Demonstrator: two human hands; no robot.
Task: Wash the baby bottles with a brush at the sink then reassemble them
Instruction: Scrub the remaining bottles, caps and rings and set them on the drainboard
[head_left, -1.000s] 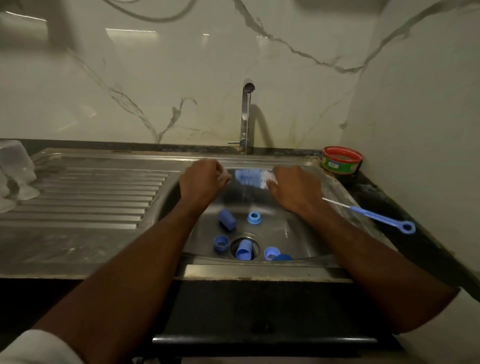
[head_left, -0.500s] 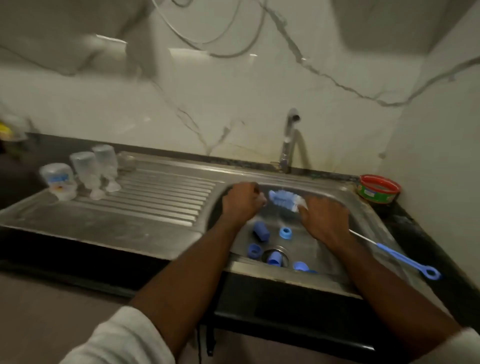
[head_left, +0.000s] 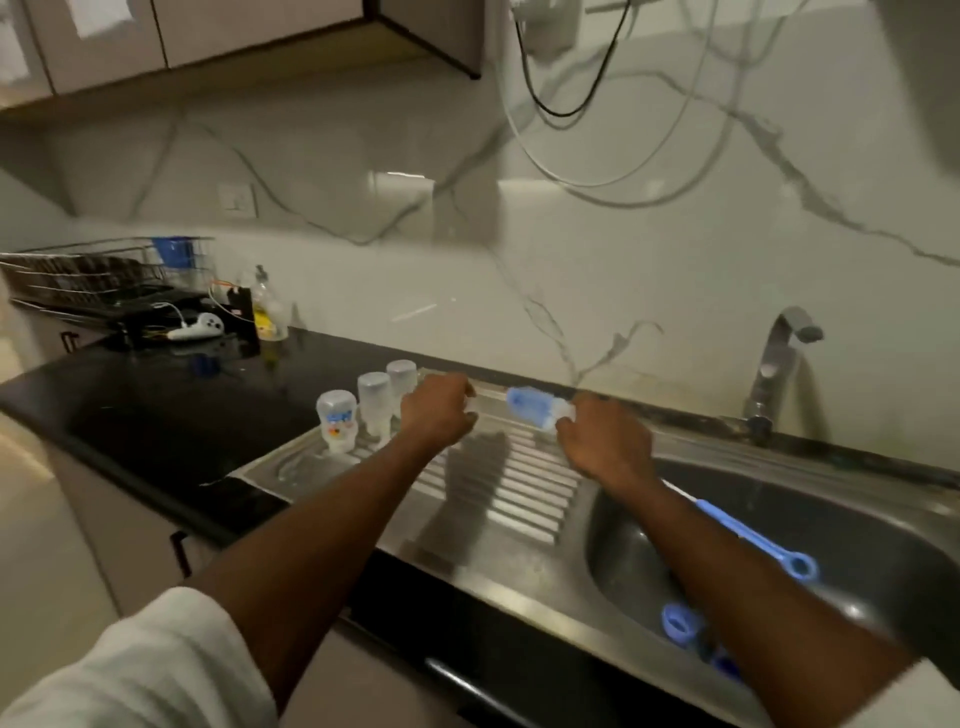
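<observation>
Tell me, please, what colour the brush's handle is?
Blue; the brush handle shows in the head view.

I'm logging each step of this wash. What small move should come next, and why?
Probably draw the brush out of the clear bottle and stand it beside the three upturned bottles: both hands already hold it over the draining board.

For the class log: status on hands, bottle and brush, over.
Left hand grips clear bottle; right hand grips brush. Both above drainboard. Three bottles drying alongside, nothing blocking.
</observation>
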